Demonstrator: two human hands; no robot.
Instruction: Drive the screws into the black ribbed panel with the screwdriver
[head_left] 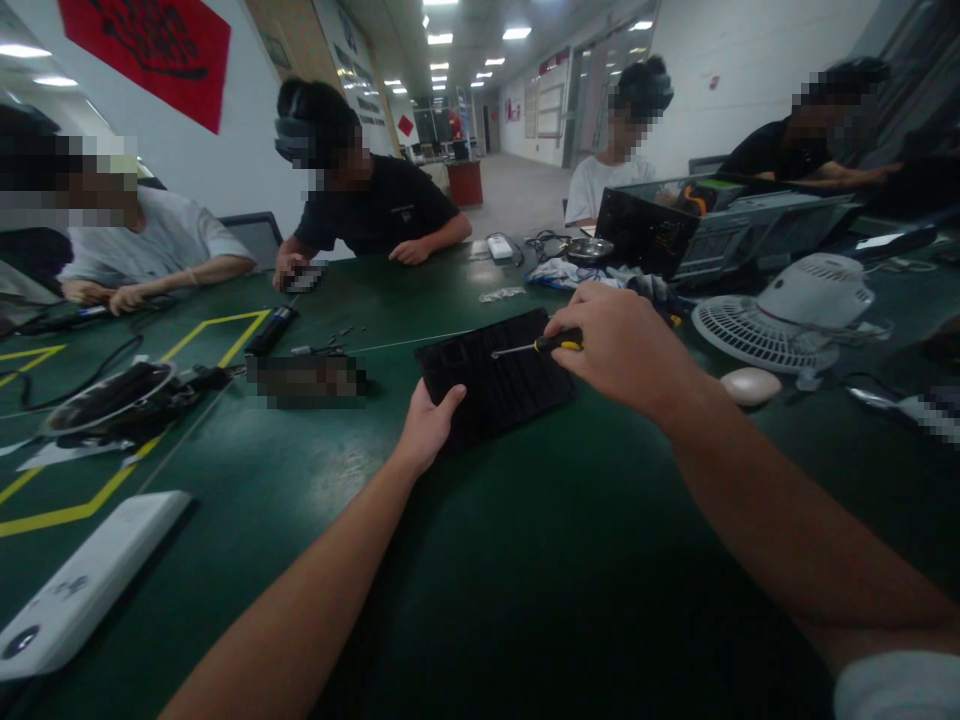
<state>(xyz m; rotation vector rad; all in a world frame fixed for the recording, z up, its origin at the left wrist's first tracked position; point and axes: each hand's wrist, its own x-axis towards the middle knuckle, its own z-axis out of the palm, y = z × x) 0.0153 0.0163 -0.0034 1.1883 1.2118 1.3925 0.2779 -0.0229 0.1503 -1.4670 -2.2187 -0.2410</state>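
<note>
- My left hand [429,428] is gripping the black panel [517,395], steadying its left side.
- My right hand [626,345] is holding a slanting screwdriver [564,341], which is needing gentle aiming.

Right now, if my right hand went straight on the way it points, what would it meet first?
Your right hand, led by the screwdriver, would likely meet the black panel first; the tip looks on or just above it, though depth is hard to judge.
</note>
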